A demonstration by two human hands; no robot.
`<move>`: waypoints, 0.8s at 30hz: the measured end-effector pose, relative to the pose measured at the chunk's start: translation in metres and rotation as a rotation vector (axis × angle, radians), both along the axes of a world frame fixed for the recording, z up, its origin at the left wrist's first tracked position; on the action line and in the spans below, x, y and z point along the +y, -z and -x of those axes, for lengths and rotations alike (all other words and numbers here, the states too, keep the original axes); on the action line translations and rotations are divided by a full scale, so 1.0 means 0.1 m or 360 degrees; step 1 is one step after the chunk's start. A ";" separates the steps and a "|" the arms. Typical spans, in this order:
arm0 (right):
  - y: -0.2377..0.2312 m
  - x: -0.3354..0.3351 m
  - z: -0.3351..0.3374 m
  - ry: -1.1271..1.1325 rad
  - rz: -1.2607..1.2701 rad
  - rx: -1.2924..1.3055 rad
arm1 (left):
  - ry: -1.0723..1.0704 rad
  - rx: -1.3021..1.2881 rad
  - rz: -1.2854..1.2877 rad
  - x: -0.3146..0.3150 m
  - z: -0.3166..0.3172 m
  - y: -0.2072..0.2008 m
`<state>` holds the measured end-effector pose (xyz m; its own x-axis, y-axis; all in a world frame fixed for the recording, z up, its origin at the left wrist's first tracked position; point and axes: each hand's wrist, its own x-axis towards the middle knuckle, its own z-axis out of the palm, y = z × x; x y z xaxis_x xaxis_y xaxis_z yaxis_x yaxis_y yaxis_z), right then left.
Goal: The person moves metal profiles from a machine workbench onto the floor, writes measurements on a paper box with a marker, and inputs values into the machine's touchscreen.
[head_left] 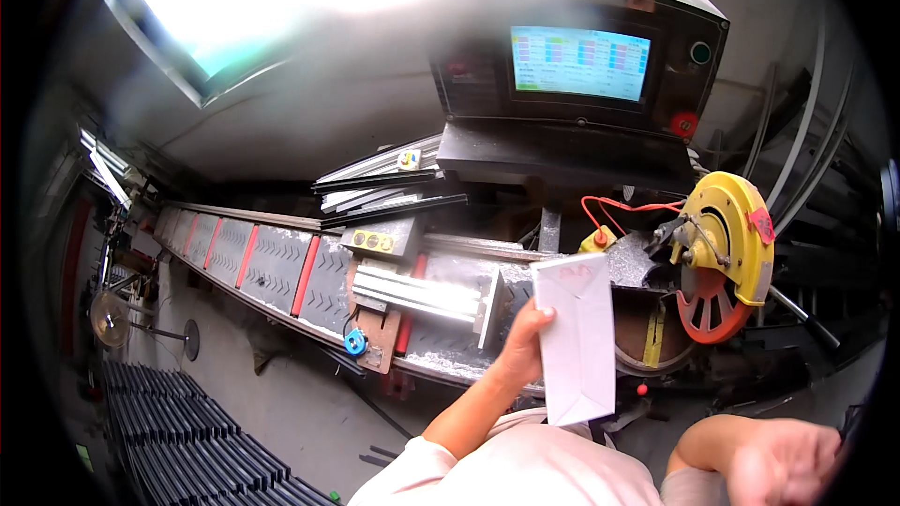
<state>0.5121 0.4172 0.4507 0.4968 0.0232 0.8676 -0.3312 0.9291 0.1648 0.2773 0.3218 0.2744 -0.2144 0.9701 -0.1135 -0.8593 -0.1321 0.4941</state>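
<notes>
My left hand (521,345) holds a folded white sheet of paper (579,337) upright in front of the cutting bench, thumb on its left edge. My right hand (783,461) is low at the lower right, blurred, bent back toward my body, and nothing shows in it. Behind the paper lies a short silver aluminium profile (422,293) on the bench bed. To the right stands a circular saw with a yellow guard (741,234) and a red blade disc (708,305).
A control box with a lit screen (579,61) hangs above the bench. Long dark and silver profiles (384,183) are stacked behind it. The roller conveyor (253,262) runs off to the left. Dark profiles (187,440) lie stacked on the floor at lower left.
</notes>
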 end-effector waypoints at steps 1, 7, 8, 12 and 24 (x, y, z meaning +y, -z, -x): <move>0.22 0.02 -0.13 -0.0182 0.0025 -0.0093 | -0.0035 -0.0003 0.0027 0.00 0.04 -0.01; 0.68 -0.03 -0.25 0.1027 0.0523 -0.1112 | -0.0178 -0.0086 0.0003 -0.11 0.50 -0.18; 0.73 -0.09 -0.24 0.1027 0.0645 -0.1161 | -0.0183 -0.0071 -0.0013 -0.12 0.56 -0.20; 0.90 -0.32 -0.25 0.1058 0.0912 -0.1179 | -0.0157 -0.0088 -0.0026 -0.10 0.68 -0.18; 1.08 -1.10 -0.82 0.0979 0.0976 -0.1279 | -0.0506 0.0301 0.0062 -0.94 0.30 -0.19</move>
<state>0.5941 0.3076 0.3429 -0.1131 0.4918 0.8633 0.3943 0.8198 -0.4153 0.2478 0.2279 0.2931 -0.5252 0.8474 -0.0784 -0.6713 -0.3559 0.6502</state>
